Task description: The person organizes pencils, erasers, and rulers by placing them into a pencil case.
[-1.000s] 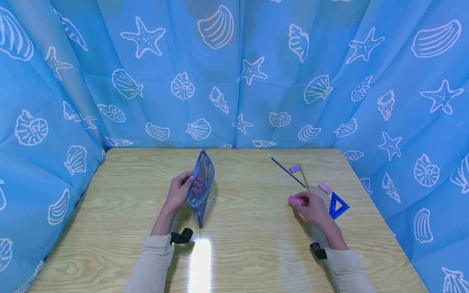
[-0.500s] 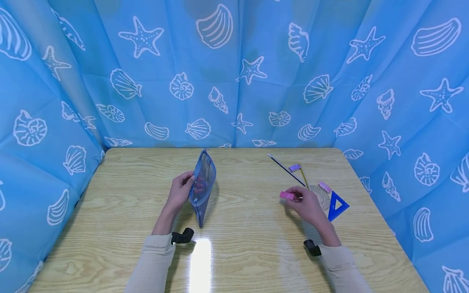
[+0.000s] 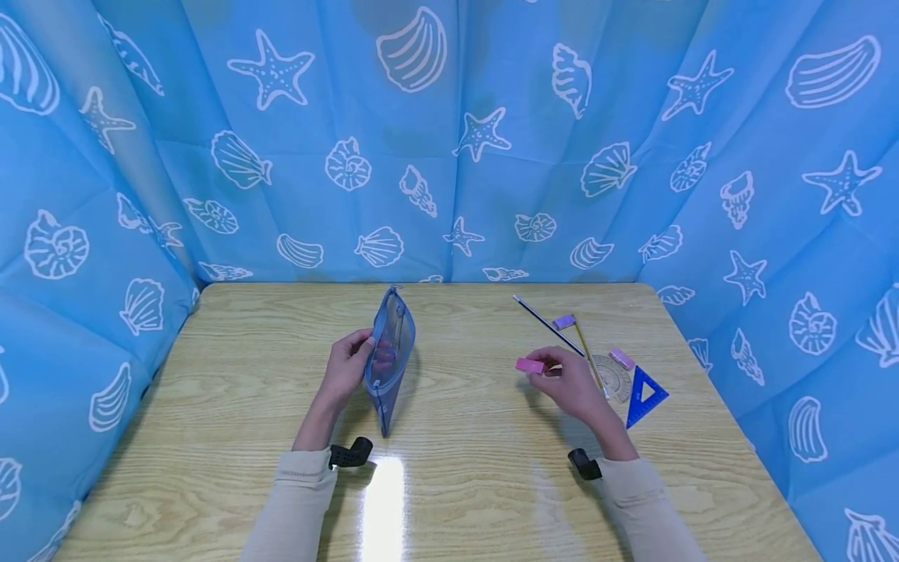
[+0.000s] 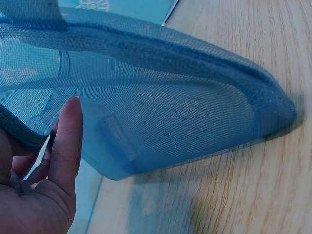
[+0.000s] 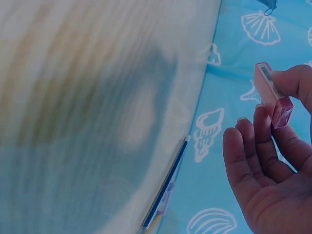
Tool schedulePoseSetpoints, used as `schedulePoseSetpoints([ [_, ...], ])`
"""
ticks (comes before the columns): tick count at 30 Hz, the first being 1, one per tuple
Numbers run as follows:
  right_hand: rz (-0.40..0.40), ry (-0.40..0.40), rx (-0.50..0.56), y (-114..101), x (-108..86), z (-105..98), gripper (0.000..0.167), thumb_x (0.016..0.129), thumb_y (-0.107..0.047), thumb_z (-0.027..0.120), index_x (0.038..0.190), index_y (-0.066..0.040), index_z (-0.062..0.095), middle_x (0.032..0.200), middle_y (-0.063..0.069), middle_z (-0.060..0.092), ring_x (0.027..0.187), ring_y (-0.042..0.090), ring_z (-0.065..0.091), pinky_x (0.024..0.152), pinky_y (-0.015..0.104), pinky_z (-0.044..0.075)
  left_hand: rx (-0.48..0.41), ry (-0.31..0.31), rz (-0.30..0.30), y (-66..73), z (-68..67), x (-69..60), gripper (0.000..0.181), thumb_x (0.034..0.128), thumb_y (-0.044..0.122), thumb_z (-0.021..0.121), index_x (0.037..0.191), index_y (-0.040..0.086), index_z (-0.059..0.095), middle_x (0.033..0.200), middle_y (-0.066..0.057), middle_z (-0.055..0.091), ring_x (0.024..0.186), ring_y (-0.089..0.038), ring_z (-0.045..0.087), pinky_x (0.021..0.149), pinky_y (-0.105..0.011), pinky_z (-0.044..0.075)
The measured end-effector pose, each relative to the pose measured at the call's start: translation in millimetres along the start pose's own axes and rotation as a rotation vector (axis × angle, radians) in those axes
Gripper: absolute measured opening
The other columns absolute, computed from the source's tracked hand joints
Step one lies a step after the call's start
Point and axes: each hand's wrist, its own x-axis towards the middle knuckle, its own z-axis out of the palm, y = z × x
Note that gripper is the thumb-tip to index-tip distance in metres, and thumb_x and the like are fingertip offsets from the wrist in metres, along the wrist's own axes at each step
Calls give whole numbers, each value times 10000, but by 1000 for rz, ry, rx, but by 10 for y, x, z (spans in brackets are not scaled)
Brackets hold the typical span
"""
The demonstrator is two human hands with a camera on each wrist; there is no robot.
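Observation:
A blue mesh zip pouch (image 3: pixel 390 351) stands on the table with its mouth unzipped, left of centre in the head view. My left hand (image 3: pixel 346 367) grips its near-left rim, thumb on the inner side and fingers behind the mesh. In the left wrist view the pouch (image 4: pixel 170 107) fills the middle, with a darker rectangular shape showing through its side. Above the table on the right, my right hand (image 3: pixel 569 384) pinches a pink eraser (image 3: pixel 530 365) between thumb and fingers. The right wrist view shows this eraser (image 5: pixel 271 95) with a barcode label on its side.
Right of my right hand lie a clear protractor (image 3: pixel 615 376), a blue set square (image 3: pixel 646 396) and a lilac eraser (image 3: pixel 621 358). Farther back are a dark pencil (image 3: pixel 548 325), a yellow pencil (image 3: pixel 583 340) and a second lilac eraser (image 3: pixel 564 321). A blue curtain (image 3: pixel 449 156) surrounds the table.
My right hand has moved left with the pink eraser, away from the protractor, uncovering more of it and the yellow pencil. The left hand and pouch have barely moved.

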Motion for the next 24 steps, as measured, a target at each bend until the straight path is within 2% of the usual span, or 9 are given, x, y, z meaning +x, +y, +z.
schedulePoseSetpoints([
  [14,-96,-101,107,-166,154,126,246,919,-32,736,1162,-16,699,1108,131,688,998,236,638,909,419,584,-12,-4,-4,34,2,-27,343,1109,103,393,1338,-74,576,1229,-300,640,982,-244,706,833,-304,624],
  [17,-95,-127,126,-216,178,170,251,919,-3,723,1167,18,692,1119,165,686,1012,273,635,929,474,571,-3,3,-5,36,6,-35,339,1106,102,404,1336,-75,578,1227,-300,640,977,-239,700,828,-295,622],
  [20,-93,-155,133,-361,176,165,249,923,29,701,1168,61,678,1122,203,680,1019,314,631,934,512,561,-4,1,-5,39,15,-33,339,1105,102,407,1339,-73,577,1227,-302,638,975,-243,694,827,-296,623],
  [24,-118,-168,135,-331,217,207,236,924,0,714,1156,35,688,1093,165,685,982,249,631,894,392,582,-15,-7,-14,37,24,-26,342,1105,102,407,1352,-72,568,1242,-311,631,982,-251,692,825,-291,622],
])
